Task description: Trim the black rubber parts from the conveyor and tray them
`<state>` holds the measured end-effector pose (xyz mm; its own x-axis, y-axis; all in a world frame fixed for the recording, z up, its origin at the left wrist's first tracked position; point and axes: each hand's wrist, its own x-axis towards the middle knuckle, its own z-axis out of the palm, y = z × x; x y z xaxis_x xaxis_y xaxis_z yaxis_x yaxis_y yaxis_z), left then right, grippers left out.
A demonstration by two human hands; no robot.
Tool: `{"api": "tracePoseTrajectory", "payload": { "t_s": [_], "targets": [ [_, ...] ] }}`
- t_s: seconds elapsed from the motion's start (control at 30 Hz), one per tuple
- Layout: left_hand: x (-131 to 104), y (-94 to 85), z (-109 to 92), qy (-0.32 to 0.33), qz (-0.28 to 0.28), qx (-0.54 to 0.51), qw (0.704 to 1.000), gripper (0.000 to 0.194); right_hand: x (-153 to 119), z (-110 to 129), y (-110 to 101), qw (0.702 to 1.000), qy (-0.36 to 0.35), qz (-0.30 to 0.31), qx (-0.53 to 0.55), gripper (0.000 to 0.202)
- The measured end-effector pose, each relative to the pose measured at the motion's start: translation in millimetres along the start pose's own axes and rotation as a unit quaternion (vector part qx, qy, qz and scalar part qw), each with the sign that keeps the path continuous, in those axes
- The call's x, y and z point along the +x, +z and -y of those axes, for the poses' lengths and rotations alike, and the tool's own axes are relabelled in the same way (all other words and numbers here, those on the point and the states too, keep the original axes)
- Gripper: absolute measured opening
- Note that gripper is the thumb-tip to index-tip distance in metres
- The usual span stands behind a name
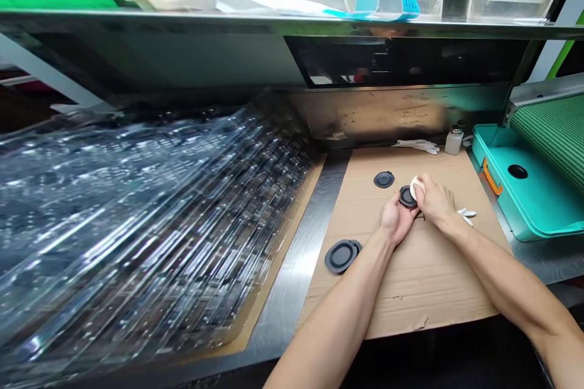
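Over the cardboard sheet, my left hand holds a round black disc from below. My right hand grips a small cream-white round pad against the right side of that disc. Another black disc lies on the cardboard just beyond my left hand. Nearer to me, at the cardboard's left side, black discs overlap one another. A small white object lies right of my right wrist.
Stacked clear plastic trays fill the left. A teal bin holding a black disc stands right, beside a green conveyor belt. White gloves and a small bottle lie at the back. A metal shelf spans above.
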<state>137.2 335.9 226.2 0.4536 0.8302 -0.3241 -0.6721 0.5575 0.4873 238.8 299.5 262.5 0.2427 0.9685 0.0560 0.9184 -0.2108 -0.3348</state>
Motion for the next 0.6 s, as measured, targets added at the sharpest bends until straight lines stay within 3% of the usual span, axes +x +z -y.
{"api": "tracePoseTrajectory", "payload": {
  "t_s": [0.13, 0.2, 0.4, 0.5, 0.6],
  "targets": [
    [0.3, 0.0, -0.1, -0.009, 0.012, 0.007, 1.000, 0.048, -3.6, 4.7, 2.6, 0.999, -0.032, 0.012, -0.005, 0.039],
    [0.7, -1.0, -2.1, 0.003, 0.000, 0.004, 1.000, 0.045, 1.0, -2.3, 1.5, 1.000, -0.006, 0.008, -0.028, 0.038],
    [-5.2, -4.2, -16.8, -0.020, 0.024, -0.015, 0.999, 0.048, 32.4, -62.2, -14.8, 0.990, 0.093, -0.097, 0.028, 0.041],
    [-9.7, -4.1, -22.9, -0.043, 0.054, -0.041, 0.997, 0.047, 45.6, -91.0, -15.0, 0.985, 0.089, -0.131, 0.068, 0.040],
    [-12.4, -2.6, -20.8, -0.023, 0.073, 0.011, 0.997, 0.035, 52.0, -103.8, -7.7, 0.987, 0.073, -0.119, 0.073, 0.040]
  ]
}}
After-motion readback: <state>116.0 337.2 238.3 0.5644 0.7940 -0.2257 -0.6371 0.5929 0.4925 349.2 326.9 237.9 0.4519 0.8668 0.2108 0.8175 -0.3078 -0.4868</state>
